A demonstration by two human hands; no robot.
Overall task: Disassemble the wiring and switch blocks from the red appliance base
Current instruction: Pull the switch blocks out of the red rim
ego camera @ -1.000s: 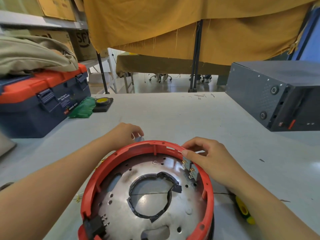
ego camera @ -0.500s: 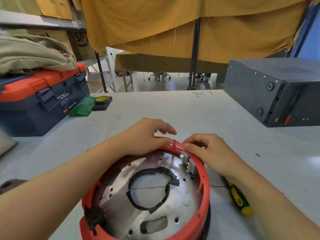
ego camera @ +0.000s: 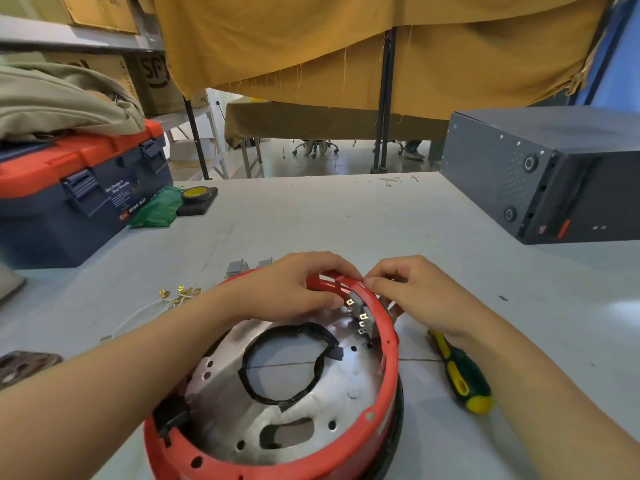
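The red appliance base [ego camera: 346, 455] lies tilted toward me on the table, with a silver plate and a black ring inside. A grey switch block [ego camera: 362, 315] with brass terminals sits against the inner far-right rim. My left hand [ego camera: 294, 289] grips the far rim from inside, fingers over the edge. My right hand [ego camera: 415, 292] pinches the rim from outside, right by the switch block. Two loose grey switch blocks [ego camera: 239, 266] lie on the table behind the base. White wires with brass connectors [ego camera: 180, 294] lie to the left.
A green and yellow screwdriver [ego camera: 460, 375] lies right of the base under my right forearm. A blue and red toolbox [ego camera: 76, 192] stands at the left, a dark grey box [ego camera: 554, 174] at the right. A yellow tape roll [ego camera: 195, 195] and a green cloth [ego camera: 156, 209] sit by the toolbox.
My left hand moved from behind the rim onto its far edge, next to my right hand. The base tilted up toward me.
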